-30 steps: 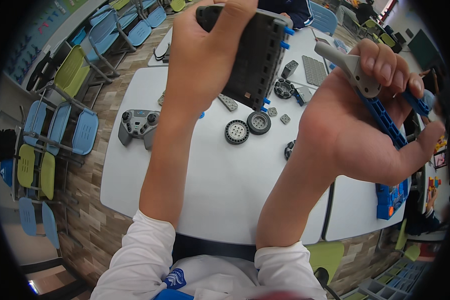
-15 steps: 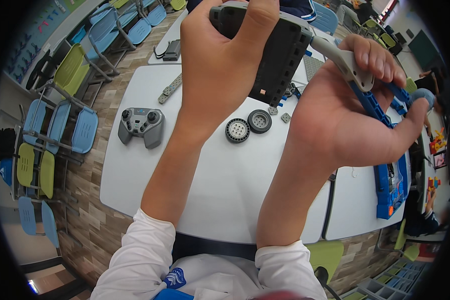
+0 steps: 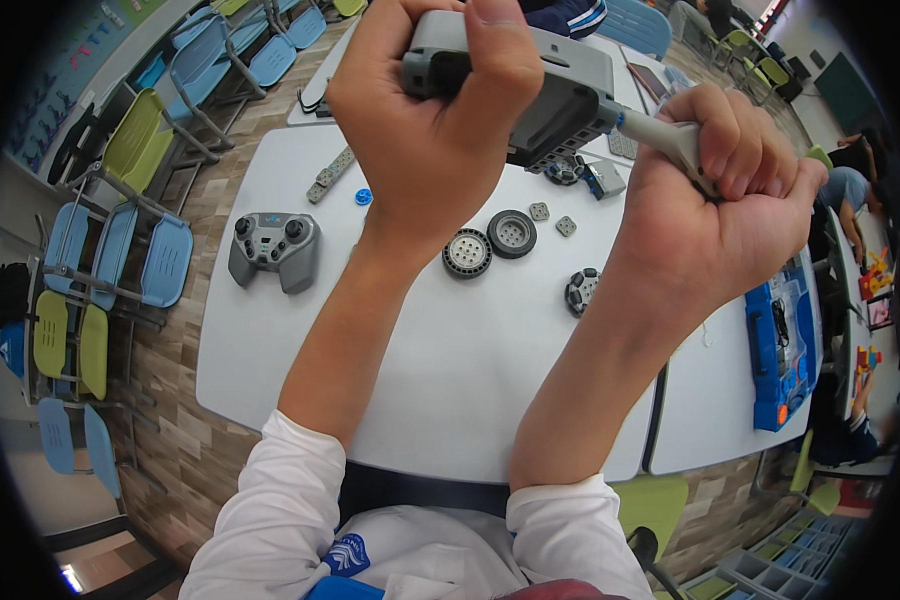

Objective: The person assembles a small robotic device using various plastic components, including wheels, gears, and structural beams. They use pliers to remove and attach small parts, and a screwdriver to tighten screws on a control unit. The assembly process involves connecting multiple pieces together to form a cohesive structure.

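My left hand (image 3: pixel 435 140) is wrapped round the left end of a grey box-shaped controller brick (image 3: pixel 567 72) with a dark recessed side, raised above the table. From the brick's right edge sticks a grey curved connector piece (image 3: pixel 658 130), with a bit of blue where the two meet. My right hand (image 3: pixel 715 190) is closed round the outer part of that connector, so its far end is hidden. Below the hands lie two grey wheels with black tyres (image 3: pixel 511 235), side by side, and a roller wheel (image 3: pixel 581 292) partly behind my right forearm.
A grey gamepad (image 3: pixel 274 252) lies on the white table (image 3: pixel 440 380) at left, near a grey beam (image 3: pixel 331 176) and a small blue disc (image 3: pixel 363 197). Small grey connectors (image 3: pixel 539 211) sit past the wheels. An open blue parts case (image 3: pixel 780 345) stands on the right-hand table.
The controller brick has tilted, showing more of its grey top face. My right hand has closed further round the connector, and the blue beams seen there before are out of sight.
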The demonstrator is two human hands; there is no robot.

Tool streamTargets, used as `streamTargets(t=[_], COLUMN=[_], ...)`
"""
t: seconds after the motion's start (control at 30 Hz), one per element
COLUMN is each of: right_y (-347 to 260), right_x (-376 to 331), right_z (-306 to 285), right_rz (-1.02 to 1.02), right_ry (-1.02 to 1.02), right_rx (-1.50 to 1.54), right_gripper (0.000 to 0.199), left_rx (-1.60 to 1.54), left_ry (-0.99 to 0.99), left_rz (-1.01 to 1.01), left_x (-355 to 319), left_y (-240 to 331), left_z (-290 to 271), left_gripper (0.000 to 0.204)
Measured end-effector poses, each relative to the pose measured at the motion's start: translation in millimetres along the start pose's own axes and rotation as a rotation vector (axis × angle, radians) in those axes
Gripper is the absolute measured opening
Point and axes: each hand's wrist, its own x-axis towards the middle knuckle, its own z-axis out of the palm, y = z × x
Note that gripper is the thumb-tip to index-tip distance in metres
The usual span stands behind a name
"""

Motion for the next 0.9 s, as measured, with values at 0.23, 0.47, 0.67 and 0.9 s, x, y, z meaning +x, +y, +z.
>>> streamTargets(t=[0.23,0.47,0.67,0.9], right_y=[-1,-32,-113,-23], right_x=[-2,9,18,12], right_z=[1,2,9,-14], right_rz=[-0.032,-0.319,-0.427,-0.042], right_ry=[-0.057,0.087,-0.043,-0.230], right_rx=[-0.056,-0.320,-0.260,-0.192], right_gripper=[0.047,0.053,0.063,0.065], left_rx=[-0.020,0.030,-0.154,-0.252], left_ry=[0.000,0.215,0.287,-0.936], left_rz=[0.125,-0.164,-0.439,-0.313], left_x=[4,19,81,39], left_y=[-6,-42,-44,13], left_z=[3,-23,-102,-38], left_gripper=[0.039,0.054,0.034,0.025])
